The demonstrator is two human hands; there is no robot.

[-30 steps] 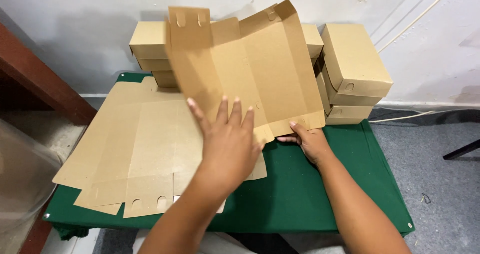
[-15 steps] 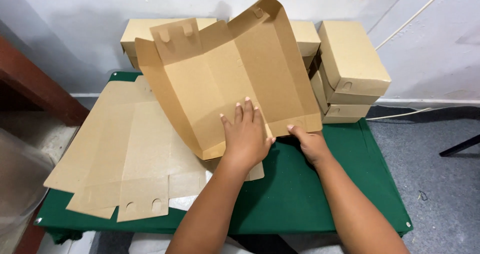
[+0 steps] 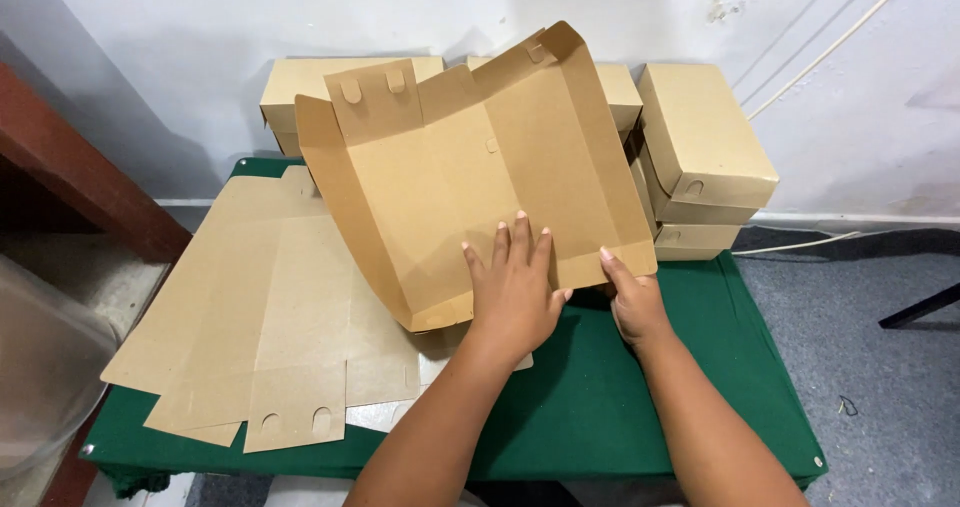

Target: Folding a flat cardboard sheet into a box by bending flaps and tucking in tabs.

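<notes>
Early stage: box blank [image 3: 470,177] tilted up over green table [image 3: 640,407], side flaps half raised, left hand [image 3: 515,287] flat and open on it, right hand [image 3: 632,302] apparently pinching its near edge; ends unfolded.

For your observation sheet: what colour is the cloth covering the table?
Dark green cloth, clearest in the head view.

Green-covered table [image 3: 640,417] bears flat cardboard blanks [image 3: 260,317] and folded boxes [image 3: 700,147].
</notes>
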